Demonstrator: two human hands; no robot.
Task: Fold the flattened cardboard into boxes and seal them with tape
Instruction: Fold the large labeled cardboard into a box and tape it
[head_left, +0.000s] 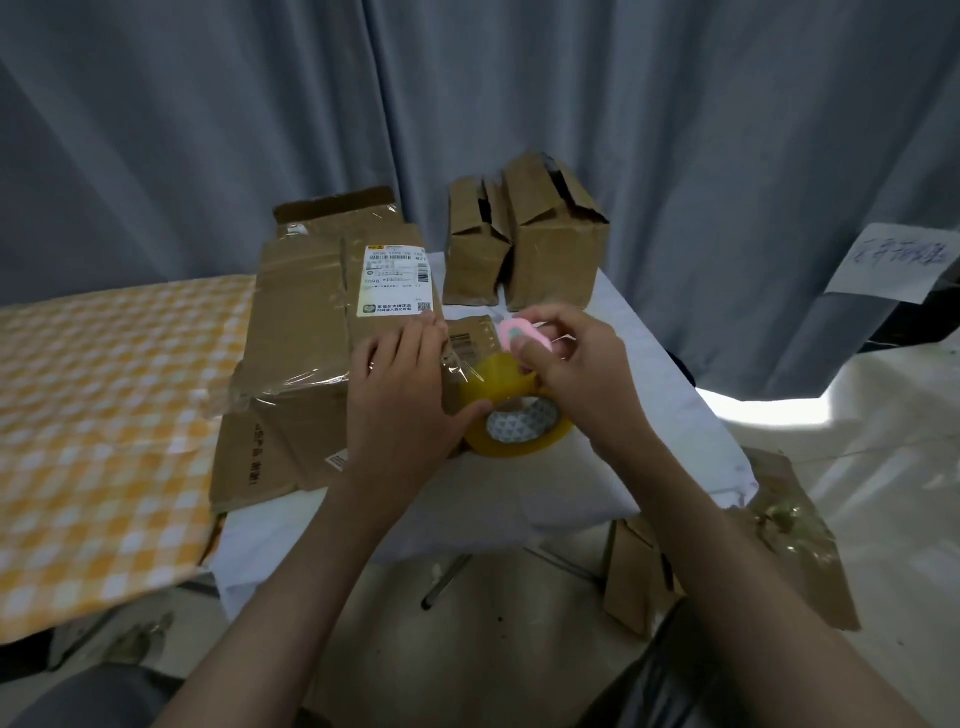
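The right hand (576, 364) had its fingers and thumb curled round a small pink oval cutter (522, 335), pinching it just above the yellow roll of clear packing tape (514, 415), which lay on the white-covered table (597, 483). The left hand (410, 384) lay with straight fingers pressed flat on the taped brown cardboard box (311, 364), its thumb reaching to the roll's edge, apparently pinning a shiny strip of tape (452, 358) stretched between box and roll. The step in hand seemed to be the sealing: the strip was laid and awaited cutting. The next move would call for bringing the cutter's edge across the taut strip close to the roll while the left hand kept it pressed down. Two folded brown boxes (524, 244) stood upright at the table's far side, beside the grey curtain (675, 130)
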